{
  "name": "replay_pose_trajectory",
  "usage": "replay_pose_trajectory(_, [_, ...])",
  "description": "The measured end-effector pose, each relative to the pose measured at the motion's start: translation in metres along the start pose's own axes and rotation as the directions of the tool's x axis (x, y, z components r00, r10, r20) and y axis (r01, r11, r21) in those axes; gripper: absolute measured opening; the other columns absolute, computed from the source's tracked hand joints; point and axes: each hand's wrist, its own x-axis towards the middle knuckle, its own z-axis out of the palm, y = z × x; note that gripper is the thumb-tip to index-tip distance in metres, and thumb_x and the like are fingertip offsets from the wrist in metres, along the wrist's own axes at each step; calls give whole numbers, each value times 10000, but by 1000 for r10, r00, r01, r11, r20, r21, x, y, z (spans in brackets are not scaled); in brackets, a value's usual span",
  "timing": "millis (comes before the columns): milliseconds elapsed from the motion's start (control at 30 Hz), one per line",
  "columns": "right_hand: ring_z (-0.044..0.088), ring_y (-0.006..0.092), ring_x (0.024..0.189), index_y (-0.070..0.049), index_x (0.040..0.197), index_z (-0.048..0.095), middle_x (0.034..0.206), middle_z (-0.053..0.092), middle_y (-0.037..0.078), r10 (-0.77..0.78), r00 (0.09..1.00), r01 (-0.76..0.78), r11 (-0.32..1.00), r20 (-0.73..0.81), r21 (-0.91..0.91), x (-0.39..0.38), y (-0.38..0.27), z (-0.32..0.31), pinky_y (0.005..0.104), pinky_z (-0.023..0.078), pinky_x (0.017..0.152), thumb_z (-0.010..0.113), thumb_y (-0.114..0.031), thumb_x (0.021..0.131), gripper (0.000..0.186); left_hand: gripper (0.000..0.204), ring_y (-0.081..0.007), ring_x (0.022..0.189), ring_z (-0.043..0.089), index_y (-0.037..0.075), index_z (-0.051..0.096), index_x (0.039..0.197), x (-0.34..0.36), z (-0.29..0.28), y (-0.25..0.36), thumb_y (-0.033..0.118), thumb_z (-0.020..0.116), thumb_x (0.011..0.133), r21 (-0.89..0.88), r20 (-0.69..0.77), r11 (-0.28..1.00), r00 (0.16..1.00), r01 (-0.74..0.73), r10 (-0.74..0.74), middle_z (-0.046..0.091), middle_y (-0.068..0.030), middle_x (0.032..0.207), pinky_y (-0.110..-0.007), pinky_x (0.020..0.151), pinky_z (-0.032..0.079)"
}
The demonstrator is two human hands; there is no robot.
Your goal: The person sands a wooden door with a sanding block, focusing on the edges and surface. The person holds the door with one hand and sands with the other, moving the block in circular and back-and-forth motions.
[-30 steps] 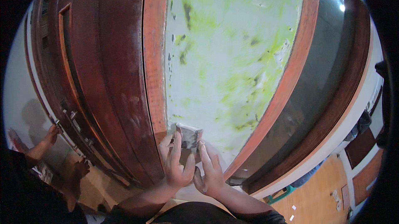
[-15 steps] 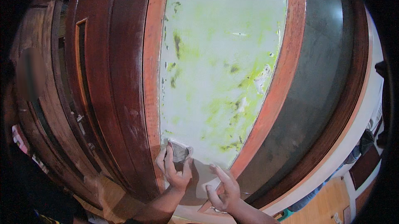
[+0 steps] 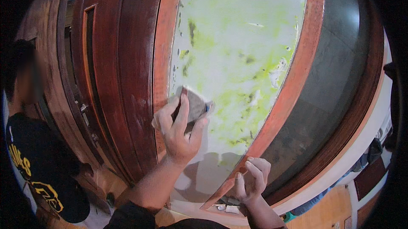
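Note:
My left hand [image 3: 180, 137] is closed on a grey flat pad [image 3: 196, 106] with a pale upper edge, its exact kind unclear. A small blue spot shows at the pad's right side. The pad is at the lower left of a whitish panel [image 3: 229, 59] mottled with yellow-green and dark patches; whether it touches the surface is hard to tell. Lower on the right, my right hand [image 3: 255, 180] is near the panel's reddish wooden frame [image 3: 278, 125]. Its fingers are loosely curled, thumb apart, with nothing visible in them.
Dark red-brown wooden doors [image 3: 138, 59] with a metal handle [image 3: 84, 109] flank the panel on the left. A person in a black shirt [image 3: 46, 165] is close at the far left. To the right is a dark grey pane [image 3: 331, 71]. Small pale items [image 3: 229, 208] lie near the frame's lower corner.
My left hand has moved up the panel with the grey pad. My right hand has shifted right and slightly up, its fingers more curled. The person at left shows more fully.

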Motion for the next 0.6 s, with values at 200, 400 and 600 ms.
replay_pose_trajectory(200, [572, 337, 1063, -76, 1109, 686, 1189, 618, 138, 20, 1000, -21, 993, -14, -112, -10, 9, 19, 483, 421, 939, 755, -100, 731, 385, 643, -361, 1063, 567, -73, 618, 1376, -68, -14, 11, 199, 814, 827, -53, 28, 997, 998, 49, -47, 630, -226, 1243, -467, 937, 414])
replay_pose_trajectory(400, [512, 326, 1129, -164, 1058, 729, 1245, 582, 98, -66, 998, 58, 961, -21, -271, -28, 19, 37, 488, 389, 983, 774, -133, 733, 330, 628, -328, 1086, 567, -55, 660, 1334, -70, -21, 4, 222, 854, 805, -24, 44, 996, 995, 89, -88, 636, -189, 1244, -442, 946, 414])
replay_pose_trajectory(600, [497, 330, 1133, -149, 1041, 724, 1259, 574, 98, -85, 996, 78, 956, -11, -282, -31, 22, 37, 501, 390, 996, 759, -144, 739, 304, 603, -354, 1120, 570, -26, 635, 1370, -9, -2, -7, 144, 821, 822, -83, 41, 995, 998, 50, -47, 595, -211, 1274, -469, 953, 455])
